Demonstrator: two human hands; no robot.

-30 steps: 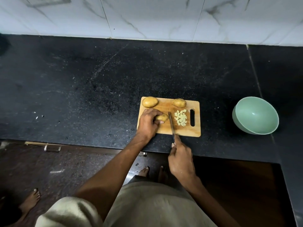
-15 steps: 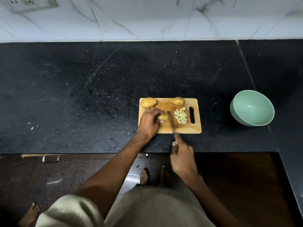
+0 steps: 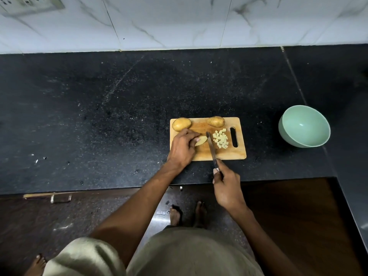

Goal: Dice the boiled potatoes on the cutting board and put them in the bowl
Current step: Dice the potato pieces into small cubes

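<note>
The left hand (image 3: 182, 148) covers the near end of the potato piece (image 3: 201, 140). The knife (image 3: 211, 148) handle is hidden inside the right hand (image 3: 227, 186). A switchboard (image 3: 25, 5), probably, and a bare foot (image 3: 35, 264) are cut off at the edges.

Two bare forearms are seen from above, reaching forward from the lower edge of the view. The left hand (image 3: 182, 149) is turned palm down, its fingers curled round a potato piece (image 3: 201, 140) and its thumb laid along the near side. The left forearm is stretched diagonally from lower left. The right hand (image 3: 226, 185) is held nearer the body, closed round a knife (image 3: 211, 149), with the index finger extended along the top of the blade. The right wrist is bent slightly, and the forearm is angled in from lower right. Bare feet (image 3: 187, 213) are visible below, between the arms.
</note>
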